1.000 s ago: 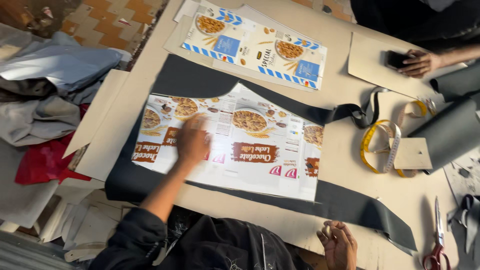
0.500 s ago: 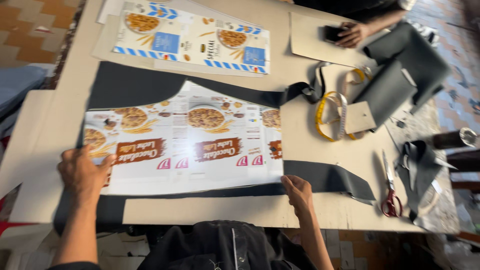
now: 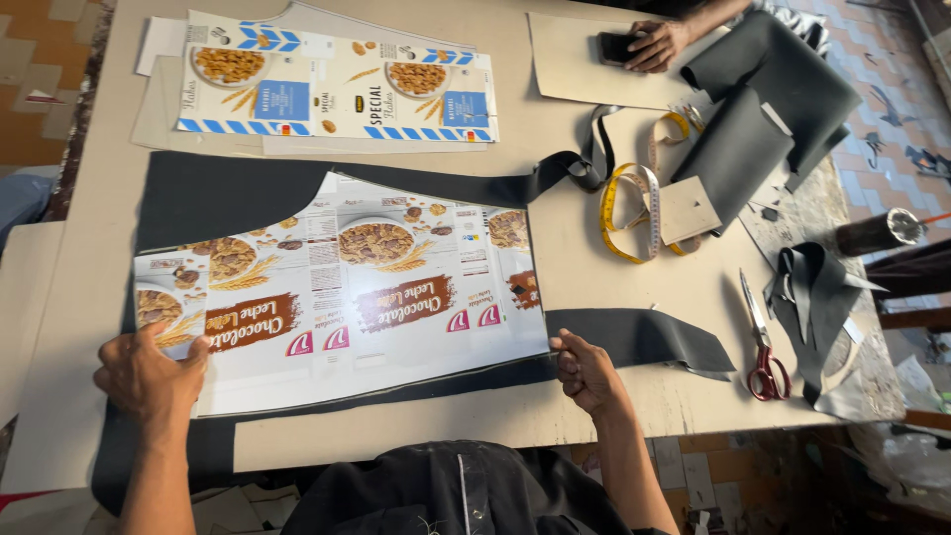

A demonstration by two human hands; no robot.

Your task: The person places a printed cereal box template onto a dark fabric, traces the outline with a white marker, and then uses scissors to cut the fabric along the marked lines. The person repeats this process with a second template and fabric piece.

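Note:
A flattened brown-and-white cereal box cut as a pattern (image 3: 347, 297) lies on a sheet of black material (image 3: 228, 193) on the beige table (image 3: 634, 287). My left hand (image 3: 149, 374) presses on the pattern's near-left corner, fingers over its edge. At the near-right corner my right hand (image 3: 586, 372) has curled fingers touching the edge of the pattern and the black sheet. Whether it pinches them I cannot tell.
A second flattened blue-and-white cereal box (image 3: 337, 89) lies at the far side. Yellow tape measure (image 3: 634, 203), cardboard square (image 3: 688, 210), red-handled scissors (image 3: 763, 342) and black scraps (image 3: 792, 74) sit to the right. Another person's hand (image 3: 654, 45) rests on a dark phone at the far edge.
My left hand slid from the pattern's middle to its near-left corner. My right hand came up from the table edge to the near-right corner. The view shifted right.

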